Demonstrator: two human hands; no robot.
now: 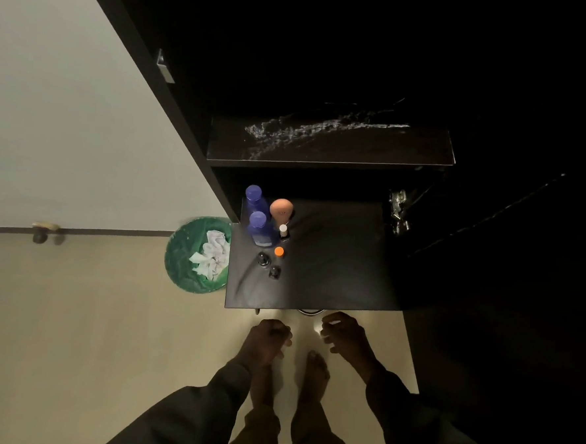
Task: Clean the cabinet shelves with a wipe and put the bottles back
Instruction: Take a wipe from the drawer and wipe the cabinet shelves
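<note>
Both hands hang just off the lower shelf's (315, 285) front edge: left hand (269, 338) with its grip curled into an empty fist, right hand (341, 334) loosely curled, whether pinching anything I cannot tell. Bottles (258, 226) cluster near that shelf's left edge. Wipes (212, 258) fill the green bin (183, 249) beside it.

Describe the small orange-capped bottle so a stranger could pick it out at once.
Start at the lower dark shelf and go to the cluster in its left corner. In front of the two blue bottles stands the small bottle, the only one with a bright orange cap.
</note>
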